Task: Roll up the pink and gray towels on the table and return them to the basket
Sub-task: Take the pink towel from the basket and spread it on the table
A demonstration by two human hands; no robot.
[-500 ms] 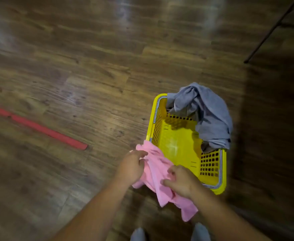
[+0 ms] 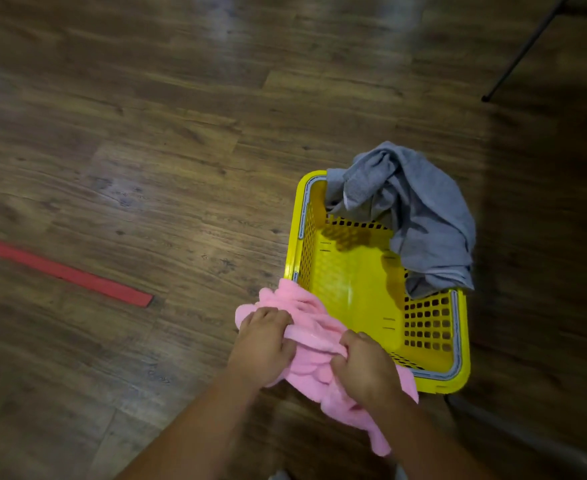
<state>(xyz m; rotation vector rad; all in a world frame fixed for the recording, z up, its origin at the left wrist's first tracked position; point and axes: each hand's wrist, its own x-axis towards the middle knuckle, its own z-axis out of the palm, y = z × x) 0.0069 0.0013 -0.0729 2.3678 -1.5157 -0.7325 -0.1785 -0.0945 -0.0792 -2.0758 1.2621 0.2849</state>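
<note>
A yellow plastic basket with perforated walls stands on the wooden floor. A gray towel is draped, unrolled, over its far right corner and rim. A crumpled pink towel hangs over the basket's near left corner. My left hand grips the pink towel at its left side, and my right hand grips it a little to the right, just in front of the basket's near rim. The pink towel's lower end dangles below my right wrist.
A strip of red tape lies on the floor to the left. A thin dark metal leg slants down at the top right. The floor to the right of the basket is in deep shadow.
Both hands have tightened on the pink towel and bunched it closer together at the basket's near left corner. The gray towel has not moved.
</note>
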